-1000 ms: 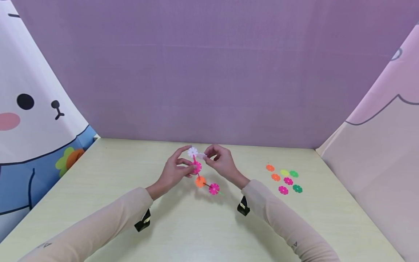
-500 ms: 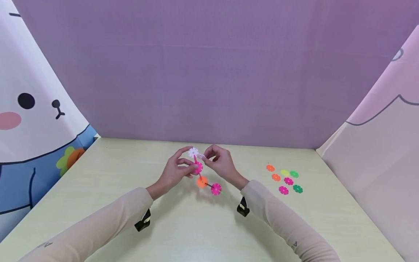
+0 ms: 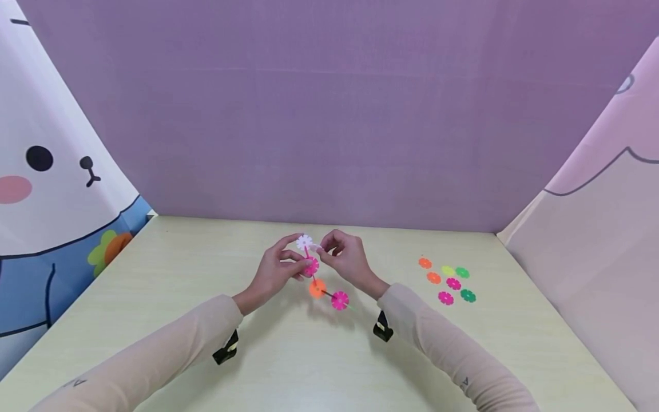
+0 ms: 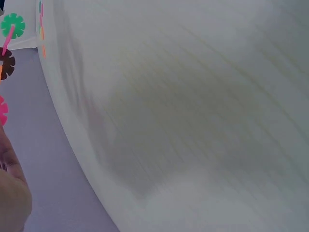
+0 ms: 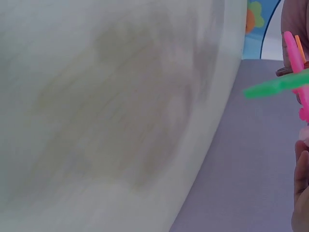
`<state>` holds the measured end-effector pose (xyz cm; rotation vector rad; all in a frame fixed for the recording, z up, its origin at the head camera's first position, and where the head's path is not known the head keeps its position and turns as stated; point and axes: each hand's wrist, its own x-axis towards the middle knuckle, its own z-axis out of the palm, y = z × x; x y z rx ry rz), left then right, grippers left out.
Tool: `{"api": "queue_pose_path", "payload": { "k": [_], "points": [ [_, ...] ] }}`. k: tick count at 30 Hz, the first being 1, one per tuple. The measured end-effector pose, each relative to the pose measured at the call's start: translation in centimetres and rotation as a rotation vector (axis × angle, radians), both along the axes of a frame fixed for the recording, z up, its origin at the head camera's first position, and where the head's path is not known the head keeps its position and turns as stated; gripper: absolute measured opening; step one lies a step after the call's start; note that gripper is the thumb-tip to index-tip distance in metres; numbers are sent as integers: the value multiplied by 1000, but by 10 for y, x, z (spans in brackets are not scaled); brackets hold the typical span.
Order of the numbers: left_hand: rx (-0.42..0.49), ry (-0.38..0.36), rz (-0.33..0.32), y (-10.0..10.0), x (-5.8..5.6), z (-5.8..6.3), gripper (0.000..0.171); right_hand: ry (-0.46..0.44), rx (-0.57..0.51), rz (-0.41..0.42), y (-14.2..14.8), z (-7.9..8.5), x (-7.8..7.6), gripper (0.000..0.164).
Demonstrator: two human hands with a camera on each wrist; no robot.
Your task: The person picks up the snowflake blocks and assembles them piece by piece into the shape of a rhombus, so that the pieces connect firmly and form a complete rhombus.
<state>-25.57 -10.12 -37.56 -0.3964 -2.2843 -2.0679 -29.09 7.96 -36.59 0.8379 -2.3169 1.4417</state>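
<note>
My left hand [image 3: 274,269] pinches a chain of slotted plastic snowflake discs by a pink disc [image 3: 312,265], thumb in front. Above that pink piece stands a white disc [image 3: 304,241], close to the left index fingertip. Below hang an orange disc [image 3: 317,288] and another pink disc [image 3: 340,300], with edge-on discs linking them. A green disc [image 4: 13,25] and a dark brown disc [image 4: 7,64] of the chain show in the left wrist view. Between thumb and fingers, my right hand [image 3: 350,256] pinches a pale disc [image 3: 316,247], its edge right at the white one.
To the right on the light wooden table [image 3: 319,366] lie several loose discs, among them an orange disc [image 3: 433,278], a yellow disc [image 3: 448,270], a pink disc [image 3: 445,298] and a green disc [image 3: 468,296]. A purple cloth [image 3: 329,126] rises behind the table's back edge.
The chain's lower end has shifted slightly right and down. Both hands keep their grips and stay almost in place; the loose discs lie as before.
</note>
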Motion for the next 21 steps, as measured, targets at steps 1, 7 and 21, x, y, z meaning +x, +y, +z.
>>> {"api": "queue_pose_path", "payload": {
  "k": [1,7,21],
  "points": [
    [2,1,-1,0,0,-1,61,2,0,-1,0,0,1,8],
    [25,2,-6,2,2,-5,61,23,-5,21,-4,15,18,8],
    [-7,-15,-20,2,0,-4,62,-29,15,36,-4,23,25,10]
  ]
}}
